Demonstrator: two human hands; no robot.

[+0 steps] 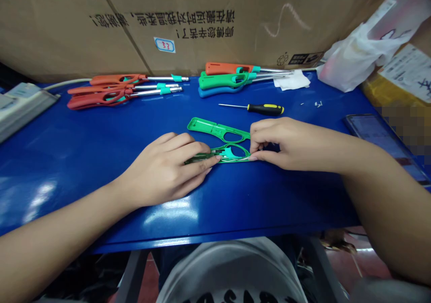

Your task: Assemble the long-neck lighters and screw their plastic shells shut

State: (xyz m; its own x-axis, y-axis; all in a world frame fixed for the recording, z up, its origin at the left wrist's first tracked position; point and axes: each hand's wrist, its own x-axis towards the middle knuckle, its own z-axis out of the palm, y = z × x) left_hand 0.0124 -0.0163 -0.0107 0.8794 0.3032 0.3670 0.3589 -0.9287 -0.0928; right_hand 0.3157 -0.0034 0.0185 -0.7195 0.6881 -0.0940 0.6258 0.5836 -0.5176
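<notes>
Green casing half [248,152] held teal trigger [230,153]; ur L hand [171,168] gripped casing palm-down, R hand [278,141] pinched its end.

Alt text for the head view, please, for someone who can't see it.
A left hand grips one end of a green casing half with parts inside, a right hand at its other end, on a blue table. Just beyond lies a second green half; farther back, a screwdriver and two groups of long-necked lighters.

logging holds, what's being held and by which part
The left grip holds the open green plastic lighter half with teal trigger by its handle end; the right grip is at its opposite end, exact hold unclear.
</notes>
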